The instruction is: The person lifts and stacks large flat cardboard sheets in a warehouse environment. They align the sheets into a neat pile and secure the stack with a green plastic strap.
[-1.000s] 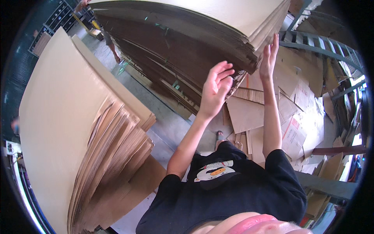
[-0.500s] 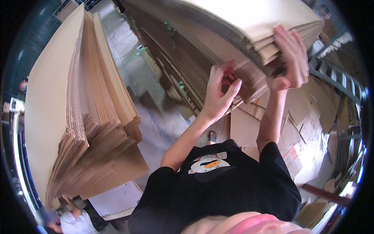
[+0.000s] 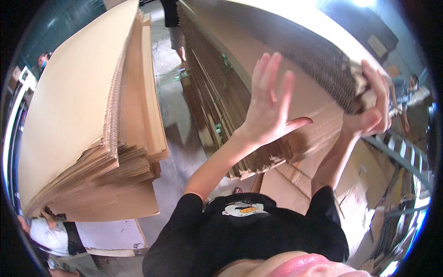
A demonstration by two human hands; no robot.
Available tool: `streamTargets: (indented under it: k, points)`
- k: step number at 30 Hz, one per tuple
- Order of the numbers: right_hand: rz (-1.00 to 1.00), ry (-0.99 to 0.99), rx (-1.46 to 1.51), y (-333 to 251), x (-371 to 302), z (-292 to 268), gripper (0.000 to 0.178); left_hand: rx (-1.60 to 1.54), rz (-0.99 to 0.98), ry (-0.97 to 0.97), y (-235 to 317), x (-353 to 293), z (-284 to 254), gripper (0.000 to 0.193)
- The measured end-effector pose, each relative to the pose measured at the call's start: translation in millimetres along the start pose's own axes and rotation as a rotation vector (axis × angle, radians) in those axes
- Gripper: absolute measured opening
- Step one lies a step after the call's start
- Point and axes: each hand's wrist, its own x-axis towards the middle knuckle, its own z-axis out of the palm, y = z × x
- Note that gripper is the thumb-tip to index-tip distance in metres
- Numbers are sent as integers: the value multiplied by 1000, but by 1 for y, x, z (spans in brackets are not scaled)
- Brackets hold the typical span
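My left hand [image 3: 268,104] is open, its fingers spread and pointing away from me, in front of the brown face of a large stack of cardboard sheets. Nothing is held in it. My right hand [image 3: 373,104] has its fingers bent round the near right corner of a lifted bundle of cardboard sheets [image 3: 318,57], whose layered edges are smeared by motion. Beneath that bundle lies a lower stack of cardboard sheets [image 3: 203,87], with green straps [image 3: 218,128] showing along its side.
At left stands another tall, fanned stack of cardboard [image 3: 69,106], with a co-worker in a white top [image 3: 50,237] at its near end. Other people [image 3: 173,37] are at the far aisle and far right. Flat cardboard [image 3: 284,187] lies on the floor, near a metal rack [image 3: 401,157].
My right hand and the bundle's corner have moved right. My left hand has risen and spread its fingers. The view has shifted, and a person now shows in the far aisle.
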Motion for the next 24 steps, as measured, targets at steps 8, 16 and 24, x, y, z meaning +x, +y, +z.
streamTargets:
  k: [8, 16, 24]
  points:
    - [-88, 142, 21, -5, 9, 11, 86, 207, 208, 209, -30, 58, 54, 80]
    - [240, 265, 166, -13, 36, 29, 112, 190, 353, 191, -44, 114, 56, 52]
    - [50, -37, 41, -20, -28, -5, 108, 136, 390, 152, -43, 63, 43, 43]
